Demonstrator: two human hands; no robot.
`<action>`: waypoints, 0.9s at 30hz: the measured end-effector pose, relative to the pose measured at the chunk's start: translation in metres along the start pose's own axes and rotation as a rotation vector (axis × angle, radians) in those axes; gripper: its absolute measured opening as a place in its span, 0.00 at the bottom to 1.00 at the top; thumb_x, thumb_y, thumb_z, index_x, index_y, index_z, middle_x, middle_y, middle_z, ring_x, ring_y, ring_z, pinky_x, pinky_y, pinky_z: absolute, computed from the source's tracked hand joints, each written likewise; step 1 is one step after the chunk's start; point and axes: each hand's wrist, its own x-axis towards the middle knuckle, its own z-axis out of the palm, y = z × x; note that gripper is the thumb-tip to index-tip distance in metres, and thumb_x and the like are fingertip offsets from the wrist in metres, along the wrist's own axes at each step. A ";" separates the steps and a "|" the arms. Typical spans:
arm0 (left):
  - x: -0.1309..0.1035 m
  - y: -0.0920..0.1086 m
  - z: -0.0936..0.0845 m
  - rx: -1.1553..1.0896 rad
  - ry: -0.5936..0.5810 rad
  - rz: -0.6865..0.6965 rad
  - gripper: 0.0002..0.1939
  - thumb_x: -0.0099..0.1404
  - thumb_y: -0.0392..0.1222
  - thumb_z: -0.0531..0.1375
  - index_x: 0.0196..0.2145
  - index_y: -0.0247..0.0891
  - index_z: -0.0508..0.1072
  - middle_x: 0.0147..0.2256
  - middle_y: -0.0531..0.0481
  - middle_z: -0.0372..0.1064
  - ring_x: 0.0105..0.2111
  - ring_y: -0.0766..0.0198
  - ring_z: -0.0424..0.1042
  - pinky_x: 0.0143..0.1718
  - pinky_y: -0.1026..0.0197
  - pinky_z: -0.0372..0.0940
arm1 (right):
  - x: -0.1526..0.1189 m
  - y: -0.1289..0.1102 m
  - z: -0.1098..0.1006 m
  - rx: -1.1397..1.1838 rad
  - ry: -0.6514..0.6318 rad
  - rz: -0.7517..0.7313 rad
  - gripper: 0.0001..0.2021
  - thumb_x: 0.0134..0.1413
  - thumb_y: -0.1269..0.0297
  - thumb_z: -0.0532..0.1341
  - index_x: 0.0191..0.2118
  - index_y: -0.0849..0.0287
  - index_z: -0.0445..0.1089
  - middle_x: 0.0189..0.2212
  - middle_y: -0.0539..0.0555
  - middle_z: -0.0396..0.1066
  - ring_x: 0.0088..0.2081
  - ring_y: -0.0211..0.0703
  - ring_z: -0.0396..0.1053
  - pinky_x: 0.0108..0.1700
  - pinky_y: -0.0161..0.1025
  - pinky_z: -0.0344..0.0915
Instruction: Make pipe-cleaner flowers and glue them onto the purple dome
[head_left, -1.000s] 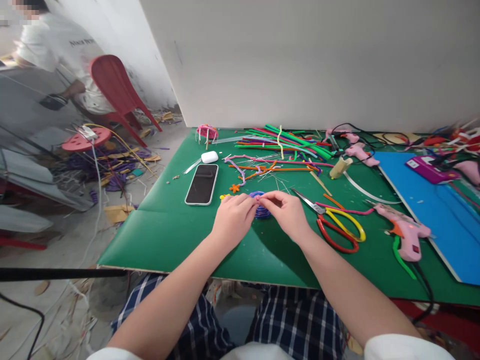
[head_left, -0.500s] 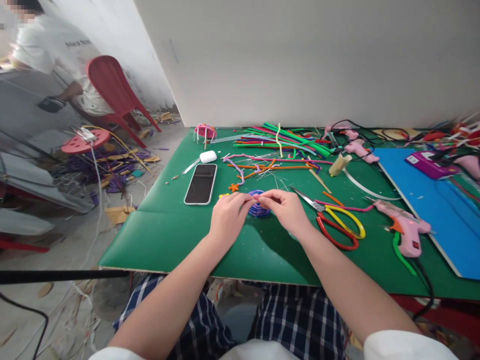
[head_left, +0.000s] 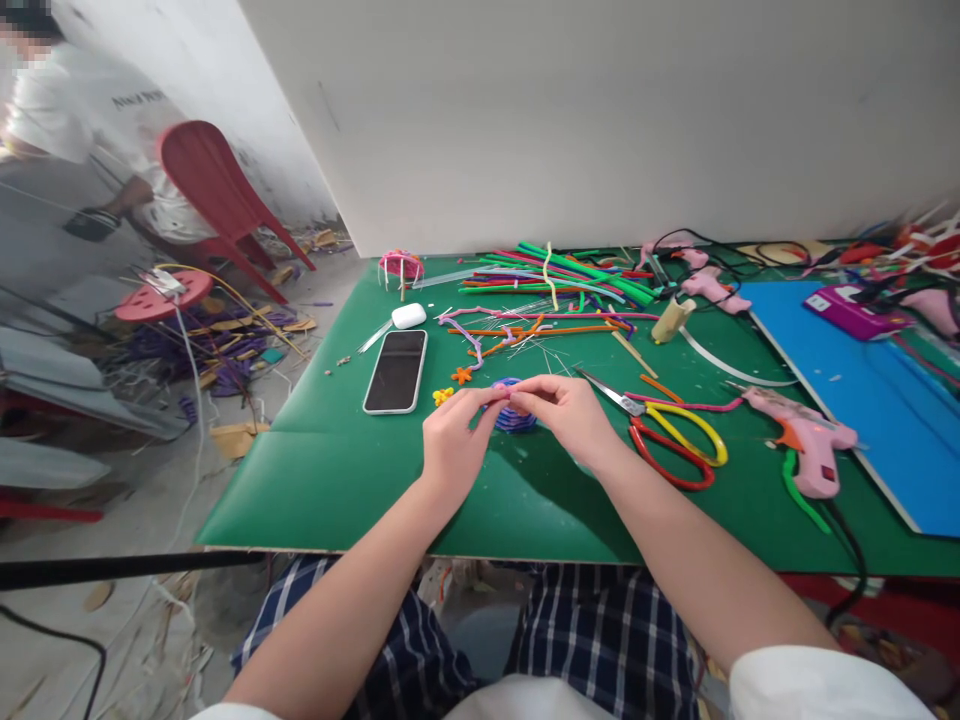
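Observation:
My left hand [head_left: 459, 432] and my right hand [head_left: 564, 412] meet fingertip to fingertip, both in a pinch. Between them is a small pink piece [head_left: 509, 393], mostly covered by the fingers; it looks like a bit of pipe cleaner. Just below the fingertips lies a round purple-blue coil [head_left: 517, 420], partly hidden by both hands. A yellow flower shape [head_left: 443, 397] and an orange flower shape [head_left: 461, 375] rest beyond my left hand. To the right of my right hand lie scissors [head_left: 646, 420] with one red and one yellow handle loop.
A phone [head_left: 396, 371] and white case [head_left: 409, 316] lie left on the green table [head_left: 315, 480]. Coloured pipe cleaners [head_left: 562, 275] are heaped at the back. A pink glue gun [head_left: 814, 440] and blue board [head_left: 862, 400] are right. A person [head_left: 90, 110] sits at far left.
Both hands stay together over the purple-blue coil, with slight finger movement around the pink piece. The yellow flower shape shows more fully now. The whole view has shifted slightly.

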 end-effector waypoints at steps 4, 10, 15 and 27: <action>-0.001 -0.001 0.000 -0.040 -0.021 0.043 0.05 0.60 0.34 0.59 0.33 0.38 0.74 0.32 0.50 0.75 0.31 0.67 0.72 0.35 0.65 0.67 | 0.001 0.000 0.000 0.049 -0.004 0.021 0.08 0.44 0.61 0.64 0.31 0.59 0.74 0.27 0.51 0.74 0.29 0.38 0.69 0.35 0.37 0.65; 0.000 -0.002 0.000 -0.068 -0.009 0.041 0.05 0.59 0.33 0.59 0.32 0.38 0.75 0.32 0.50 0.71 0.32 0.67 0.70 0.35 0.64 0.67 | 0.003 -0.001 -0.001 0.134 -0.053 0.075 0.07 0.42 0.63 0.64 0.28 0.60 0.74 0.22 0.48 0.70 0.25 0.33 0.65 0.31 0.35 0.62; 0.004 -0.003 -0.003 -0.152 -0.107 -0.149 0.04 0.58 0.34 0.60 0.31 0.39 0.74 0.30 0.53 0.74 0.30 0.68 0.71 0.33 0.66 0.66 | 0.003 -0.001 -0.001 0.157 -0.061 0.100 0.08 0.42 0.62 0.65 0.29 0.61 0.74 0.23 0.49 0.71 0.26 0.34 0.65 0.33 0.35 0.63; -0.001 -0.005 0.001 -0.097 -0.029 -0.148 0.06 0.56 0.34 0.60 0.30 0.39 0.65 0.28 0.55 0.70 0.27 0.69 0.69 0.31 0.66 0.65 | 0.001 0.002 0.003 0.000 0.013 0.051 0.09 0.41 0.59 0.65 0.28 0.60 0.73 0.25 0.51 0.72 0.28 0.37 0.67 0.33 0.36 0.64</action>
